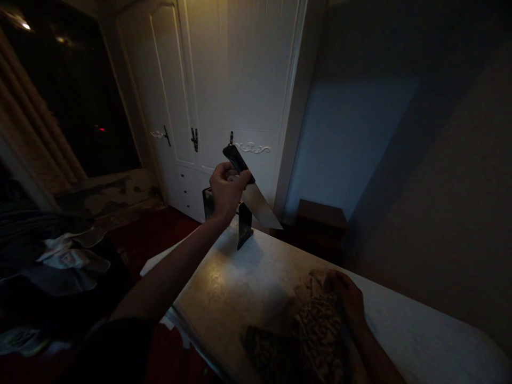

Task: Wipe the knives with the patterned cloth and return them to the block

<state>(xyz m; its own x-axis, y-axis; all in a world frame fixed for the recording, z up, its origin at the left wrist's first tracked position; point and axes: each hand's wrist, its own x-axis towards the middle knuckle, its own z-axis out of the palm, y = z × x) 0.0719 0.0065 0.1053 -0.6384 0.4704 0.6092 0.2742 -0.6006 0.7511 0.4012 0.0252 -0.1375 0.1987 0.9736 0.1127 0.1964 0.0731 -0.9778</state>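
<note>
My left hand (226, 191) is raised over the far end of a pale table (236, 288) and is closed round the dark handle of a large knife (256, 200), whose broad blade points down and to the right. Just behind and below the blade stands a dark upright stand (244, 225) on the tabletop. My right hand (347, 297) rests palm down on a patterned cloth (308, 330) lying on the near part of the table, fingers curled over its top edge.
White wardrobe doors (224, 96) with dark handles stand behind the table. A small dark cabinet (320, 221) sits by the wall at the right. A heap of clothes (60, 256) lies at the left under a dark window with curtains.
</note>
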